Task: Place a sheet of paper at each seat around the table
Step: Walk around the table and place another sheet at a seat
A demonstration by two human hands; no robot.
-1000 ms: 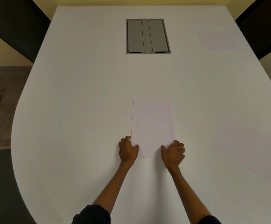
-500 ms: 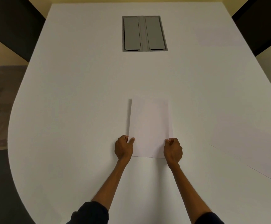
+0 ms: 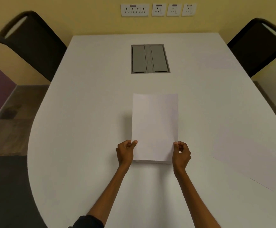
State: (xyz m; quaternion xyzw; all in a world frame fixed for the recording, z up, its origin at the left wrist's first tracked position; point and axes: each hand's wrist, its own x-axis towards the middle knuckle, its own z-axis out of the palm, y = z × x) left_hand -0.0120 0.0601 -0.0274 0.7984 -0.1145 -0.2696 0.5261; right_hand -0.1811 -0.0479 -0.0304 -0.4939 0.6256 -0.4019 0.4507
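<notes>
Top sheet of paper [image 3: 155, 127] held over the middle of the white tabletop [image 3: 84, 129], just in front of the person, its near end above a thin stack of paper [image 3: 152, 161] whose edge shows just beneath. Sheet looks very light and limp; the far end sits flat or slightly raised, cannot tell which. Likely to sag, curl or slide off its neighbours if taken by one corner, and creases easily under a hard pinch. Best hold seems to be the two long edges near the bottom, which is where it is taken now. Left hand [image 3: 125, 152] pinches the left edge, thumb on top, fingers [image 3: 128, 145] curled under. Right hand [image 3: 181, 153] pinches the right edge the same way, fingers clamped on the paper. Both forearms reach straight forward, roughly parallel, wrists level. Another sheet [image 3: 249, 162] lies flat at the right side, well apart. Two dark chairs [image 3: 33, 45] stand at the far corners; a grey cable hatch [image 3: 150, 58] sits in the tabletop beyond.
</notes>
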